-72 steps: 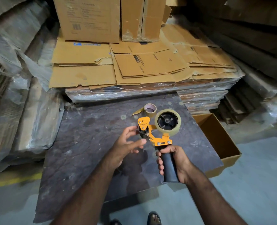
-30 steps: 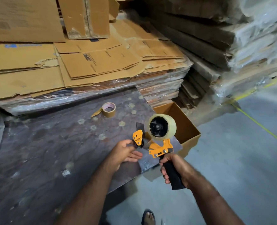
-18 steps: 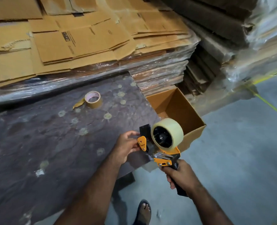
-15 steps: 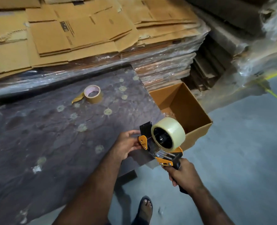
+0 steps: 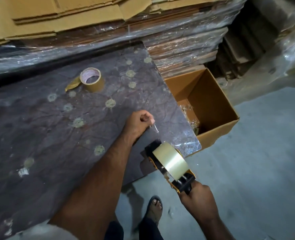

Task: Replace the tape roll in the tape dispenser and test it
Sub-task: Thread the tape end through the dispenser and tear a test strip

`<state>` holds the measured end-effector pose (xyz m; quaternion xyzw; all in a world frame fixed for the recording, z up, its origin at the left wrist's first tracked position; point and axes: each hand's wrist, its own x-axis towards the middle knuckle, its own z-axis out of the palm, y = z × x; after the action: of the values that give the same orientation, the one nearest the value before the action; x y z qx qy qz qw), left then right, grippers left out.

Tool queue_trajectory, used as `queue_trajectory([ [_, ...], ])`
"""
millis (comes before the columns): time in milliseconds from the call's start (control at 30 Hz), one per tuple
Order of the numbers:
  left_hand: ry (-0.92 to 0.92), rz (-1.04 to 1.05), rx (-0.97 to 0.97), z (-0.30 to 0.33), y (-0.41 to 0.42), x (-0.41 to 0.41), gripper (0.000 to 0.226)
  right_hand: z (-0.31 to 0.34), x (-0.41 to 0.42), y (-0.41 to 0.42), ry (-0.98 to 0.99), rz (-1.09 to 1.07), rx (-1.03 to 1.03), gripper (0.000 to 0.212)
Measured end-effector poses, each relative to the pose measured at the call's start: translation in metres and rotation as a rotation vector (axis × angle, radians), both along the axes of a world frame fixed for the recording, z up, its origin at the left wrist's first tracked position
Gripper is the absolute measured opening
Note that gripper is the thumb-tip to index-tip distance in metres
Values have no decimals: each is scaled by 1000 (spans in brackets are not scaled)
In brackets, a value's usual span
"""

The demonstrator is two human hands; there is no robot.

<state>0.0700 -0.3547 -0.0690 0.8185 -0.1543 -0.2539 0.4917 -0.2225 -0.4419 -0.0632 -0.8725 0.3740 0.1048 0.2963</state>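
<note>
An orange and black tape dispenser (image 5: 179, 179) carries a full clear tape roll (image 5: 170, 160) and hangs over the table's near right corner. My right hand (image 5: 197, 194) grips its black handle from below. My left hand (image 5: 138, 125) is closed above the table, pinching the free end of the clear tape (image 5: 154, 127), which stretches back toward the dispenser's front. An almost used-up brown tape roll (image 5: 91, 79) with a loose tail lies flat further back on the table.
The dark marbled table (image 5: 48, 135) fills the left. An open cardboard box (image 5: 217, 108) sits on the floor at its right edge with bits of tape inside. Wrapped stacks of flattened cartons (image 5: 178, 35) stand behind. My sandalled foot (image 5: 154, 208) is on the grey floor.
My left hand has left the dispenser's front and drawn a strip of tape up and away. The dispenser has tipped and dropped lower right. The view has tilted down.
</note>
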Motion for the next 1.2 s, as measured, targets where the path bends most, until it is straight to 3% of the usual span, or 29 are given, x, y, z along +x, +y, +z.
queue_trajectory([
  [100,17,-67,31,-8,2,-4,17,-6,-4,1,8,-26,12,49],
  [267,-105,-45,150,-11,3,-15,14,2,1,-2,10,-76,50,31],
  [433,-234,-83,280,-4,3,-20,34,4,2,-3,-6,-65,64,29],
  [500,-265,-83,286,1,4,-22,45,6,4,-3,-2,-87,70,29],
  [633,-371,-137,239,9,7,-27,39,9,7,0,-3,-119,100,32],
  [733,-284,-147,87,12,4,-38,19,7,11,4,30,-152,120,33],
  [833,-175,-197,186,8,2,-47,33,9,12,10,80,-159,87,36],
  [967,-211,-258,207,10,4,-52,40,14,12,15,98,-168,87,30],
  [1133,-282,-284,160,5,23,-56,25,22,2,19,128,-187,90,27],
  [1200,-290,-337,160,0,29,-59,33,23,-4,21,138,-196,84,26],
])
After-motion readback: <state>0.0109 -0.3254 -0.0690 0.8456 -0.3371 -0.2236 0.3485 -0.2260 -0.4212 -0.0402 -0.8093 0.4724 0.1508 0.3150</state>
